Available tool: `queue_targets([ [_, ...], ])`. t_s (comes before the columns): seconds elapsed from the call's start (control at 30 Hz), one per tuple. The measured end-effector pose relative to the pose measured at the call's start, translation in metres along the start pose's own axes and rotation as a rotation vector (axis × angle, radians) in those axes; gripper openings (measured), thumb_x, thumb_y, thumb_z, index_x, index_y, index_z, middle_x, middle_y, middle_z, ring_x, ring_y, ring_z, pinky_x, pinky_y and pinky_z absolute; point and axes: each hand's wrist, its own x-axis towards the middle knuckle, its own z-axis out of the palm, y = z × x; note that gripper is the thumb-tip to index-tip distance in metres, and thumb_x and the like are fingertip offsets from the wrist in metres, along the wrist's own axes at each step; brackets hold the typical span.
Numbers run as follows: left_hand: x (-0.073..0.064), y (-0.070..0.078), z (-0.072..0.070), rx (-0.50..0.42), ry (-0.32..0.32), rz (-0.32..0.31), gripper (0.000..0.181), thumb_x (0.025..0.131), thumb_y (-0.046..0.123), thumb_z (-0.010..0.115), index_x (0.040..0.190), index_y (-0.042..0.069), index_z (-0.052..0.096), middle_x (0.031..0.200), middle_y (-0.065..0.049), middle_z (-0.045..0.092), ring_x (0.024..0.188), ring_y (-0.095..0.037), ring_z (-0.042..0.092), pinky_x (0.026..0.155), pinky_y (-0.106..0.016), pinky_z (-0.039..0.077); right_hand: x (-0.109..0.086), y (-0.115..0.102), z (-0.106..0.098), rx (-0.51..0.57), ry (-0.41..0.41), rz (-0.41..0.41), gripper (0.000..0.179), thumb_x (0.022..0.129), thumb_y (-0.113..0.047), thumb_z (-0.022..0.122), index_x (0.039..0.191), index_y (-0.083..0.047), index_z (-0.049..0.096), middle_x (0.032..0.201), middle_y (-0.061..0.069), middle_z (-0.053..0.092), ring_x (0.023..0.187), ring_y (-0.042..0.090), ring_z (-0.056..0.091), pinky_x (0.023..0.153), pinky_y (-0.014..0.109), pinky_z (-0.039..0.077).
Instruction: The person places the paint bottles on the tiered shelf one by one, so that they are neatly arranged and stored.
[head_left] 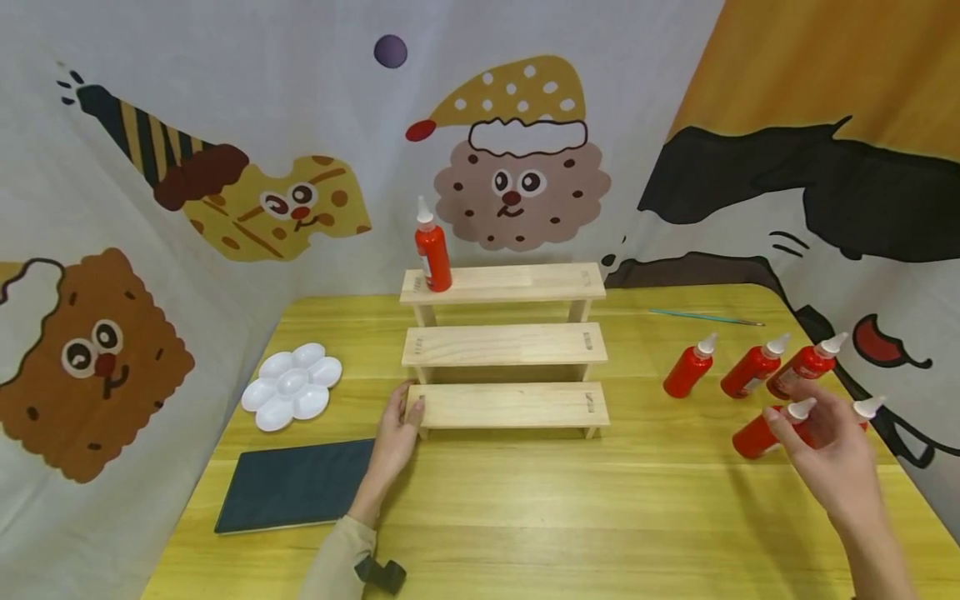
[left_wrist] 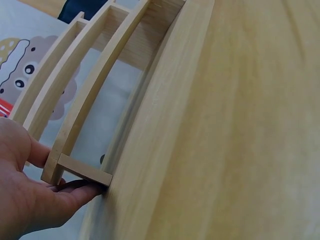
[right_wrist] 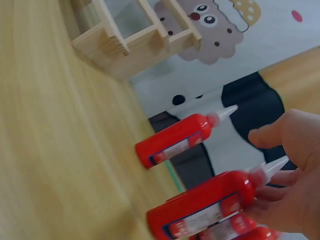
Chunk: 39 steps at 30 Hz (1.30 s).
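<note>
A three-tier wooden step shelf (head_left: 510,407) stands mid-table, and my left hand (head_left: 395,435) holds the left end of its lowest tier. In the left wrist view the thumb lies on one side of that tier's end (left_wrist: 85,170), the fingers on the other. A red squeeze bottle (head_left: 432,257) with a white nozzle stands upright at the top tier's left end. Over at the right, my right hand (head_left: 836,454) reaches beside a similar red bottle (head_left: 756,437), thumb spread from the fingers. Its fingertips are near the bottle's neck (right_wrist: 255,177); contact is unclear. Another bottle (head_left: 867,410) is partly hidden behind this hand.
Three more red bottles stand behind the right hand: one bottle (head_left: 688,372), a second bottle (head_left: 750,372) and a third bottle (head_left: 802,371). A thin brush (head_left: 705,316) lies behind them. On the left are a white flower-shaped palette (head_left: 292,383) and a dark flat board (head_left: 300,485).
</note>
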Motion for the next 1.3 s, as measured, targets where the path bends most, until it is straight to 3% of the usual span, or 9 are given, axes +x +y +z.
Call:
queue_targets([
  [0.2,-0.003,0.001,-0.001,-0.016,-0.013,0.010,0.059,0.110,0.025,0.045,0.159,0.000,0.023,0.154,-0.031,0.041,0.141,-0.045,0.044,0.111,-0.061,0.041,0.001,0.017,0.010,-0.058,-0.058,0.067,0.062,0.098,-0.024,0.069,0.141,0.010,0.039,0.119,0.018,0.058,0.082,-0.021,0.040,0.065,0.001,0.043],
  [0.3,-0.002,0.000,-0.001,-0.018,-0.013,0.012,0.058,0.110,0.024,0.045,0.159,0.001,0.024,0.153,-0.031,0.042,0.140,-0.045,0.045,0.111,-0.060,0.041,-0.001,0.026,0.015,-0.059,-0.074,0.081,0.060,0.098,-0.024,0.069,0.136,0.012,0.040,0.117,0.027,0.060,0.079,-0.024,0.042,0.062,0.004,0.045],
  [0.47,-0.001,-0.002,-0.001,-0.013,0.002,0.004,0.055,0.110,0.024,0.046,0.158,0.003,0.028,0.156,-0.030,0.038,0.144,-0.046,0.039,0.114,-0.061,0.037,-0.004,0.040,0.023,-0.042,-0.078,0.112,0.055,0.097,-0.022,0.070,0.131,0.011,0.043,0.102,0.012,0.066,0.076,-0.023,0.045,0.061,0.006,0.046],
  [0.57,-0.001,-0.003,-0.001,-0.011,0.006,0.004,0.055,0.110,0.023,0.047,0.157,0.003,0.029,0.157,-0.030,0.036,0.146,-0.046,0.036,0.115,-0.062,0.035,-0.004,0.045,0.027,-0.052,-0.087,0.129,0.054,0.098,-0.021,0.068,0.131,0.013,0.043,0.104,0.021,0.067,0.075,-0.022,0.044,0.061,0.005,0.044],
  [0.63,0.000,-0.003,-0.001,-0.012,0.008,0.004,0.055,0.109,0.023,0.047,0.157,0.003,0.030,0.157,-0.030,0.037,0.145,-0.046,0.037,0.115,-0.062,0.036,-0.005,0.047,0.029,-0.058,-0.091,0.145,0.056,0.099,-0.022,0.066,0.133,0.014,0.041,0.114,0.035,0.062,0.075,-0.022,0.043,0.061,0.005,0.043],
  [0.7,-0.001,-0.003,-0.001,-0.007,0.011,0.007,0.055,0.109,0.024,0.047,0.157,0.003,0.030,0.155,-0.030,0.039,0.144,-0.046,0.040,0.114,-0.062,0.037,-0.004,0.048,0.030,-0.064,-0.093,0.170,0.058,0.099,-0.023,0.065,0.136,0.014,0.038,0.124,0.040,0.056,0.074,-0.022,0.041,0.061,0.005,0.042],
  [0.87,0.000,-0.002,0.000,0.012,0.015,0.013,0.055,0.110,0.025,0.046,0.157,0.002,0.029,0.154,-0.031,0.041,0.142,-0.047,0.042,0.112,-0.063,0.039,-0.004,0.048,0.030,-0.098,-0.092,0.211,0.060,0.101,-0.026,0.062,0.138,0.013,0.037,0.130,0.040,0.052,0.073,-0.022,0.037,0.059,0.006,0.042],
  [0.97,0.001,-0.002,0.001,0.006,0.009,0.008,0.056,0.110,0.025,0.046,0.157,0.002,0.029,0.153,-0.031,0.042,0.140,-0.047,0.044,0.111,-0.062,0.040,-0.006,0.048,0.029,-0.116,-0.082,0.198,0.058,0.101,-0.025,0.061,0.138,0.012,0.038,0.130,0.041,0.053,0.073,-0.024,0.036,0.059,0.004,0.040],
  [1.3,0.001,-0.002,-0.001,0.010,0.004,-0.001,0.056,0.110,0.026,0.046,0.158,0.003,0.028,0.163,-0.029,0.025,0.150,-0.050,0.024,0.117,-0.065,0.028,-0.005,0.031,0.030,-0.088,-0.032,0.067,0.054,0.099,-0.021,0.065,0.137,0.011,0.042,0.126,0.041,0.057,0.079,-0.027,0.036,0.062,0.000,0.039],
])
